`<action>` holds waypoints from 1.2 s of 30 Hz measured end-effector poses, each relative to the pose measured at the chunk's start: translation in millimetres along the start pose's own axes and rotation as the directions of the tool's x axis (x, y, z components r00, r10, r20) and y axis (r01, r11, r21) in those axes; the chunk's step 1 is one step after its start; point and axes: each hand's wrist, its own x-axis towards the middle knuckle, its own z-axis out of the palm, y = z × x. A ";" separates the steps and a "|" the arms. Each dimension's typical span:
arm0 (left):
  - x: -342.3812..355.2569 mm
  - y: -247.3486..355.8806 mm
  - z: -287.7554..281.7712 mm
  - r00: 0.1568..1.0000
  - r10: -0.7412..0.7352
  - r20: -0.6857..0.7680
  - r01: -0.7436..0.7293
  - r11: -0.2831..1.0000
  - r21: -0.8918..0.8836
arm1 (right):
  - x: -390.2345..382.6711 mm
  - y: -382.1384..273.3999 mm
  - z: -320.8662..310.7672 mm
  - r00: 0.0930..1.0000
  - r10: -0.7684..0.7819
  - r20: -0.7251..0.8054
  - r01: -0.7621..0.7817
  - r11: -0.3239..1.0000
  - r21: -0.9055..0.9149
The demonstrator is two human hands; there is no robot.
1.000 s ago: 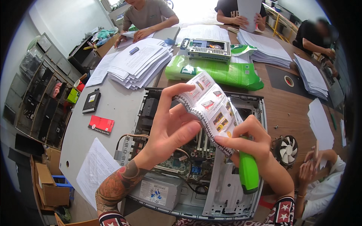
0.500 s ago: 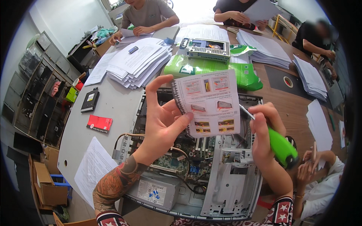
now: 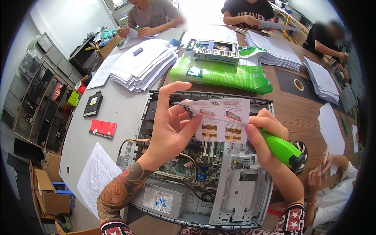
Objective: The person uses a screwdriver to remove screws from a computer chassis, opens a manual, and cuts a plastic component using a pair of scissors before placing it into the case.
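**Right hand [image 3: 270, 137] returns to the booklet's [image 3: 223, 131] edge**

Half a second ago we saw the booklet spread flat, with the right hand well apart from it. Now that hand has come in to the right edge, and the page's upper part bends over, so we see less of its printed pictures. We judge that the work is, for now, with the paper: it is held from two sides, and neither hand appears to touch the parts below.

The booklet is above the middle of the open computer case [image 3: 239, 197]. Our left hand [image 3: 172, 127] pinches its left edge between thumb and fingers, the forefinger raised and crooked. Our right thumb presses at the right edge; the green-handled tool [image 3: 282, 149] lies in the same hand, its butt pointing right and near. We cannot tell how the hidden fingers close on it.

Beyond the case lies a green package [image 3: 223, 76] bearing a metal drive cage [image 3: 217, 58]; to the left, a red box [image 3: 102, 129].
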 end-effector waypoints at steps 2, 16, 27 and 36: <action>0.2 -1.0 -0.4 1.000 -0.001 0.005 0.001 1.000 -0.007 | -0.1 0.5 1.0 1.000 0.003 -0.005 -0.003 1.000 -0.009; -2.2 -6.9 3.8 0.986 0.124 0.111 -0.143 0.974 0.177 | 2.1 -2.0 6.8 1.000 -0.002 0.025 0.004 0.996 -0.084; 0.3 -0.6 -2.1 0.971 -0.122 0.206 0.133 0.990 -0.044 | -3.9 -1.4 -1.9 0.999 -0.038 0.035 0.041 0.997 -0.073; -12.0 0.6 7.2 0.877 -0.107 0.468 0.162 0.984 -0.078 | -7.8 4.0 3.3 0.985 -0.107 0.132 0.115 0.992 -0.055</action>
